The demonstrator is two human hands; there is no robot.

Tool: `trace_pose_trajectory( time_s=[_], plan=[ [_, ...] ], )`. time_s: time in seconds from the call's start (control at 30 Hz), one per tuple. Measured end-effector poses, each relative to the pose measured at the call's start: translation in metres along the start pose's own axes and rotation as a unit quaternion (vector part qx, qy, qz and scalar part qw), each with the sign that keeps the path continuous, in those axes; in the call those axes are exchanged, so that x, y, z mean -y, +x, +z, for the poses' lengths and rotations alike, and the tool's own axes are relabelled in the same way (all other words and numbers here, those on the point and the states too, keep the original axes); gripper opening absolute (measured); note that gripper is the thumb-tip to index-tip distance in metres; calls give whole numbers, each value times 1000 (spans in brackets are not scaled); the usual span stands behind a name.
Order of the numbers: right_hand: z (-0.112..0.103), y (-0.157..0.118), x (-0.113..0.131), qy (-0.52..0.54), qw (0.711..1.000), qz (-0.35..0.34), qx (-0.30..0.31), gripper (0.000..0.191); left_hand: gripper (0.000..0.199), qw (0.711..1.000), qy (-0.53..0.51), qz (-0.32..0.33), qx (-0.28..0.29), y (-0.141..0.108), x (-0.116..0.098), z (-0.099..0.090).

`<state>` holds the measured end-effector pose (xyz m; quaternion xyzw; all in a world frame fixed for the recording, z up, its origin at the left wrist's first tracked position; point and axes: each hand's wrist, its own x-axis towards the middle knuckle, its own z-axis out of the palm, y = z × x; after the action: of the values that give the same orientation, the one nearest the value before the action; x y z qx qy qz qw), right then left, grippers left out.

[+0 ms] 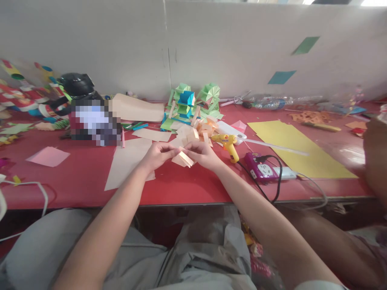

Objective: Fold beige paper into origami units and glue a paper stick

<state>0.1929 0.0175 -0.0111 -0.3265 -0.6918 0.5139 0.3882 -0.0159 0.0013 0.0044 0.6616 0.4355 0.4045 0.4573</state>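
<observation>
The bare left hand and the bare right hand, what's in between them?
The head view shows a folded piece of cream-coloured paper there, pinched by the left hand and the right hand.

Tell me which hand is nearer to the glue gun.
Right. The right hand is just to the left of the glue gun; the left hand is farther left, on the other side of the folded paper that both hands hold.

I can read no lettering from here: on my feed, the marks on the glue gun (225,139) are too small, the label on the bottle (270,103) is blurred, and one patch (95,121) is pixelated.
</observation>
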Motion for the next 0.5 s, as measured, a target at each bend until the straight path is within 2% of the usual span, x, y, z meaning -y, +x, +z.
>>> trace_pose_trajectory(
  time_s=[0.3,0.5],
  plan=[
    [-4,2,1,-18,999,-24,30,34,38,1000,3,-26,15,-1,1,1],
    [-7,1,2,-46,998,-36,0,26,34,997,-45,-51,38,-4,-1,0]
  ],
)
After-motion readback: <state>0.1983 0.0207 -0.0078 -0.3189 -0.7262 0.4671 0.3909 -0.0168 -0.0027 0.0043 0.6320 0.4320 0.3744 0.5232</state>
